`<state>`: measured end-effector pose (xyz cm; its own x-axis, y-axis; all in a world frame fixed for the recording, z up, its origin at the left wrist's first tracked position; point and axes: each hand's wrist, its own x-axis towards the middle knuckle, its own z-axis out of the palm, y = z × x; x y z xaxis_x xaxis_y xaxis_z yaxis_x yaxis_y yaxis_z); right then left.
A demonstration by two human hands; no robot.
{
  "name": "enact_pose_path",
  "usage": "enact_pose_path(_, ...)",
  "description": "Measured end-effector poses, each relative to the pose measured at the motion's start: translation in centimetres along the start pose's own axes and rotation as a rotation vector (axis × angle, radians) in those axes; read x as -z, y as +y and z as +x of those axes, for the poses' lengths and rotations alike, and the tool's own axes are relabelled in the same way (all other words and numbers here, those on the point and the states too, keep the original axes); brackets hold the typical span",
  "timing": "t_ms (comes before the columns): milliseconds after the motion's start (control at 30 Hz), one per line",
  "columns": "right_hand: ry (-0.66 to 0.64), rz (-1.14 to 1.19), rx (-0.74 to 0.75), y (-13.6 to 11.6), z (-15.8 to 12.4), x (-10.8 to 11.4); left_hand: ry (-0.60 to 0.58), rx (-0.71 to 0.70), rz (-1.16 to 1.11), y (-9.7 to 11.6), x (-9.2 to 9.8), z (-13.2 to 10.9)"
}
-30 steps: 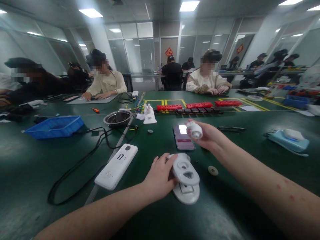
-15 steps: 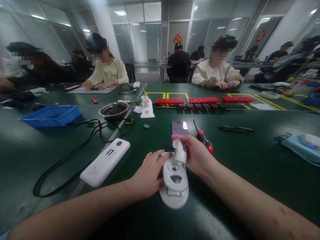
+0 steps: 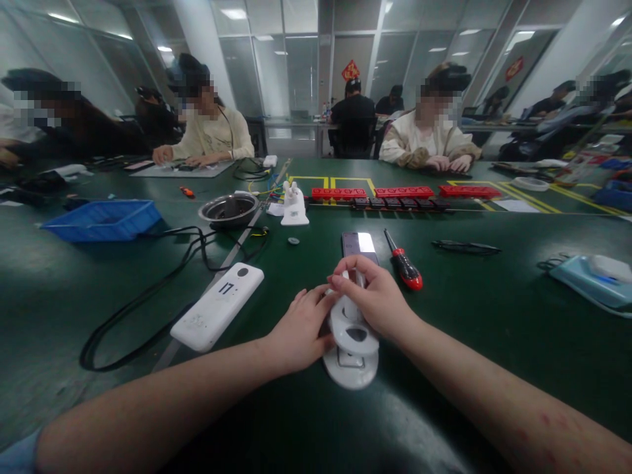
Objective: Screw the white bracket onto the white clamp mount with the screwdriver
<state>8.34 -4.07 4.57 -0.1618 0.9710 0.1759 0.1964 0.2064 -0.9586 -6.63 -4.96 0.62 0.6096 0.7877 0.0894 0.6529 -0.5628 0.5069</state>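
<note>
A white plastic holder (image 3: 353, 349) with a round base stands on the green table just in front of me. My left hand (image 3: 299, 329) grips its left side with the fingers curled against it. My right hand (image 3: 372, 296) is closed over a small white cylinder (image 3: 351, 304) and presses it down into the far end of the holder. Most of the cylinder is hidden by my fingers. A phone (image 3: 359, 245) with a lit screen lies just beyond my right hand.
A red-handled screwdriver (image 3: 405, 266) lies right of the phone. A white power bank (image 3: 217, 306) with a black cable (image 3: 148, 296) is at left. Further off are a blue tray (image 3: 101, 220), a metal bowl (image 3: 228, 209), red strips (image 3: 402, 192) and a light blue box (image 3: 592, 280). Other people sit across the table.
My right hand brought the white cylinder down from above the phone and onto the holder. My left hand stayed on the holder. The view shifted, and the screwdriver came into sight.
</note>
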Motion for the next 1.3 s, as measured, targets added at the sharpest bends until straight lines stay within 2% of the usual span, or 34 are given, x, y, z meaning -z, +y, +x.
enact_pose_path(100,-0.030,-0.063,0.136,0.0,0.2,0.1,-0.003,-0.006,0.005,-0.1,-0.1,0.0)
enact_pose_path(233,-0.103,-0.133,0.238,0.4,-0.1,0.2,0.011,-0.007,0.006,-0.1,-0.1,0.0)
enact_pose_path(367,-0.105,-0.136,0.273,0.9,-0.4,0.6,0.009,0.003,0.010,0.1,0.1,-0.1)
enact_pose_path(500,-0.188,0.013,0.238,0.3,0.2,2.0,-0.014,0.028,-0.002,0.1,0.3,-0.2)
enact_pose_path(633,0.015,0.090,0.354,-1.1,0.8,2.6,-0.035,0.036,-0.008,0.0,0.2,-0.2)
enact_pose_path(667,0.012,0.061,0.369,-1.3,0.8,2.5,-0.033,0.034,-0.007,0.0,0.1,-0.2)
enact_pose_path(700,-0.048,0.008,0.367,-1.4,0.7,2.2,-0.027,0.030,-0.005,0.1,0.1,-0.2)
enact_pose_path(767,-0.229,-0.094,0.318,-1.7,0.5,2.0,-0.019,0.026,-0.002,0.1,0.0,-0.1)
enact_pose_path(800,-0.272,-0.117,0.295,-2.0,0.5,2.2,-0.020,0.031,-0.003,0.1,0.0,-0.1)
enact_pose_path(833,-0.253,-0.128,0.284,-2.3,0.4,2.7,-0.023,0.041,-0.006,0.1,0.1,-0.2)
enact_pose_path(900,-0.101,-0.219,0.266,-3.3,0.3,4.4,-0.030,0.054,-0.014,0.0,0.2,-0.2)
enact_pose_path(967,0.021,-0.416,0.186,-4.1,-0.1,6.8,-0.026,0.027,-0.021,-0.1,0.4,-0.2)
enact_pose_path(1033,-0.083,-0.644,-0.007,-4.0,-0.9,8.8,-0.032,-0.034,-0.024,-0.2,0.6,-0.2)
enact_pose_path(1100,-0.253,-0.825,-0.221,-2.8,-2.2,9.9,-0.034,-0.085,-0.033,-0.1,1.0,-0.1)
enact_pose_path(1167,-0.330,-0.974,-0.358,-0.9,-3.4,10.1,-0.005,-0.089,-0.064,0.1,1.5,-0.1)
enact_pose_path(1300,-0.384,-1.047,-0.417,1.5,-4.5,9.6,0.027,0.020,-0.220,1.1,2.8,-0.3)
